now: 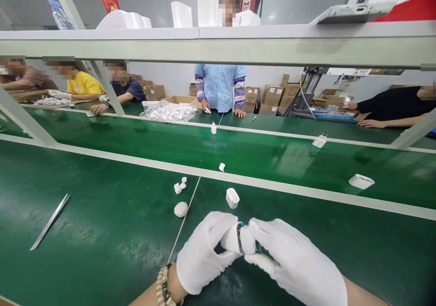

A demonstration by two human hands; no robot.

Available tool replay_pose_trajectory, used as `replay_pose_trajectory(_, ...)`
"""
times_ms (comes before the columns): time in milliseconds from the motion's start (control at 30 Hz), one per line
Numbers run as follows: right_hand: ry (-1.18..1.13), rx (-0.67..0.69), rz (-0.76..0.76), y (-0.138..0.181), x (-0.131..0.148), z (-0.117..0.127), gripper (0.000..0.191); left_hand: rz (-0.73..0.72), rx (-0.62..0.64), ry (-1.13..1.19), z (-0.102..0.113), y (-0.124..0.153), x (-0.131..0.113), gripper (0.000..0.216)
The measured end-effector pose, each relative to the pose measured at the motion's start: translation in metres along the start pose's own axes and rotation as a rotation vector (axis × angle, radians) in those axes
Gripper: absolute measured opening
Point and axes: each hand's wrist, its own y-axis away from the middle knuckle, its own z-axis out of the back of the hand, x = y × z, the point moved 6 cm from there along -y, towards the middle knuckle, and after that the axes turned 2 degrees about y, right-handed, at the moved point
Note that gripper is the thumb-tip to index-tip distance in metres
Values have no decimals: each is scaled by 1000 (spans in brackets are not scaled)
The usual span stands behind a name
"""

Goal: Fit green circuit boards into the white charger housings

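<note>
Both my hands wear white gloves and meet low in the middle of the view. My left hand (204, 256) pinches a small white charger housing (232, 239) from the left. My right hand (293, 263) grips the other white half, with a dark circuit part (240, 238) showing in the gap between them. An open white shell (232, 198) stands on the green table (102, 233) just beyond my hands. A rounded white cap (180, 209) and several small white pieces (180, 186) lie to the left of it.
Metal tweezers (49, 222) lie at the left. White parts sit on the green conveyor belt (272, 160): a charger (319, 140), a shell (361, 181), a plug (213, 128). Several people work on the far side by a pile of bagged parts (168, 111). A shelf beam (218, 47) crosses overhead.
</note>
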Motion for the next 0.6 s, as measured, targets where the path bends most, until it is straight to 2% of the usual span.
replay_pose_trajectory(133,24,42,20,1,3,0,7,-4,-2,7,-1,-2,-1,48)
replay_pose_trajectory(433,-14,21,25,-4,10,6,7,-22,5,4,-3,0,-2,49)
replay_pose_trajectory(533,-50,46,-32,-7,9,4,14,36,-5,42,-2,-1,0,50)
replay_pose_trajectory(600,-152,21,-44,-7,9,-3,38,101,-50,65,1,-1,1,50)
